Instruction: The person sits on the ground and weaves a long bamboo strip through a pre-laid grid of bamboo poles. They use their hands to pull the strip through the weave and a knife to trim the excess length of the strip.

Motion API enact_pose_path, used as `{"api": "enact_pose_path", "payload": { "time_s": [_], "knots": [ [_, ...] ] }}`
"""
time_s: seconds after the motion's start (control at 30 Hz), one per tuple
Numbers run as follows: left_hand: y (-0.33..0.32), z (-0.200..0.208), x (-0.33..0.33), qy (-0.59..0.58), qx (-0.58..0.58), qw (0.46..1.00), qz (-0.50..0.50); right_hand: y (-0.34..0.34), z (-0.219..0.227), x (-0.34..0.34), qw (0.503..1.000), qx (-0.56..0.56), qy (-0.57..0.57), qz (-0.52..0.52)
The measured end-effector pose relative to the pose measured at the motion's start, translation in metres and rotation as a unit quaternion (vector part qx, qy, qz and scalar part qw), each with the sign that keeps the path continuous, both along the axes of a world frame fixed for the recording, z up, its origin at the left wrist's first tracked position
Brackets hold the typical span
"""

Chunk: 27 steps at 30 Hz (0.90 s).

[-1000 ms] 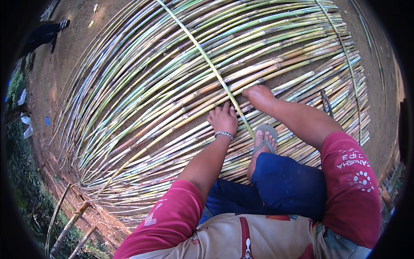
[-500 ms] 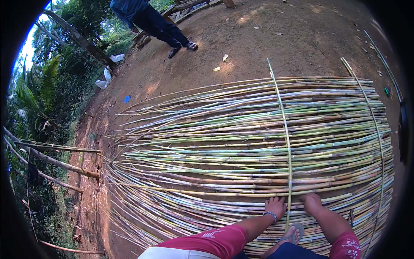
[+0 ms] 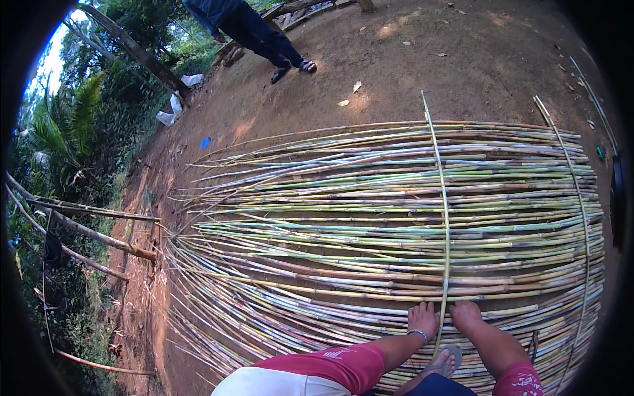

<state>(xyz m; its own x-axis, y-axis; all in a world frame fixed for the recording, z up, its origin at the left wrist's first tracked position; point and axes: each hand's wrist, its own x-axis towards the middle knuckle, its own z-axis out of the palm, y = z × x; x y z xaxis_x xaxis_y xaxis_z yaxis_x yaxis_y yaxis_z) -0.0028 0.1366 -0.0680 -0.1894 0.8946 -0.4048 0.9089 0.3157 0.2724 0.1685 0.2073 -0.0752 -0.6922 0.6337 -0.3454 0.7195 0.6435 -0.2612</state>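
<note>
Many long, thin canes (image 3: 356, 232), green, yellow and purplish, lie side by side across the ground. A long cross cane (image 3: 443, 198) runs over them from far to near. Just left of its near part is my left hand (image 3: 423, 319), wearing a bracelet, its fingers curled over a cane at the edge of a narrow gap. My right hand (image 3: 466, 317) is closed close to the right side of the cross cane, at the same row. Its fingertips are hidden, and so is whatever they hold. My sandalled foot (image 3: 447, 360) stands on the canes beside the cross cane's near end.
A second cross cane (image 3: 582, 204) lies over the canes' right part. At the far left a person (image 3: 254, 33) in dark clothes stands on bare soil. Wooden poles (image 3: 105, 243) stick out at left, with bushes behind. White sacks (image 3: 173, 111) and a blue scrap (image 3: 205, 142) lie farther back.
My right hand has moved left, nearer to the cross cane. My left hand stays at nearly the same spot. The whole view has shifted slightly.
</note>
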Motion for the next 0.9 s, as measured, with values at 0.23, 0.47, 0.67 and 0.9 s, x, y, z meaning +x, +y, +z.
{"api": "enact_pose_path", "payload": {
  "time_s": [0.23, 0.47, 0.67, 0.9],
  "knots": [
    [-0.006, -0.001, -0.009, -0.023, 0.01, 0.999, -0.025, 0.004, 0.015, -0.017, 0.998, -0.041, -0.051, -0.015],
    [0.006, -0.002, -0.005, -0.058, 0.075, 0.987, 0.132, 0.0, -0.002, -0.01, 0.994, -0.023, 0.068, -0.078],
    [0.026, 0.002, 0.006, -0.059, 0.028, 0.993, 0.096, 0.01, 0.026, -0.001, 0.995, -0.047, -0.037, -0.073],
    [0.035, 0.005, -0.002, -0.074, -0.03, 0.995, 0.058, 0.004, 0.029, 0.01, 0.98, -0.108, 0.065, -0.156]
  ]
}}
